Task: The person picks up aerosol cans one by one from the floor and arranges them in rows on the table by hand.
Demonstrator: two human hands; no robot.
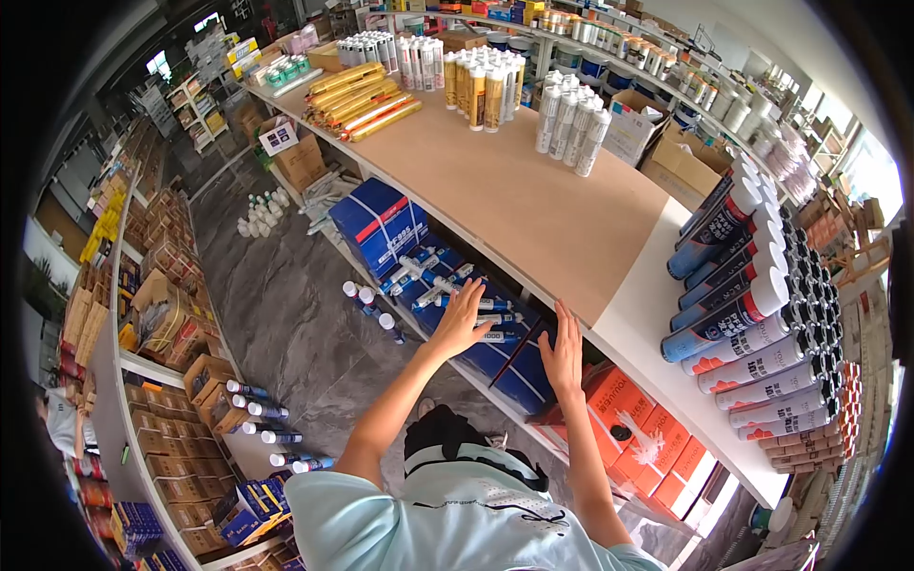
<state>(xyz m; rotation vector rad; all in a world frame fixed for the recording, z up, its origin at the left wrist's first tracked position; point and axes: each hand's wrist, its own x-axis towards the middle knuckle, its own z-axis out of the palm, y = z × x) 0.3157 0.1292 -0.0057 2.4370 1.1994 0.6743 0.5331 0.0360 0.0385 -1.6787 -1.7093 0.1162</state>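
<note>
My left hand reaches over the lower shelf with its fingers spread. It holds nothing that I can see, and blue-and-white sealant tubes lie loose just beyond and beside it. Whether its fingertips touch a tube I cannot tell. My right hand is held up at the edge of the brown-topped table, fingers stretched out and palm turned inward. Beneath the hands are dark blue cartons. A larger blue box with white strapping stands farther along the shelf.
White, silver and gold cartridges stand in groups on the tabletop near gold sausage packs. Spray cans crowd the right end. Orange boxes sit below. Several white-capped cans stand on the grey floor. Loaded shelving lines the left.
</note>
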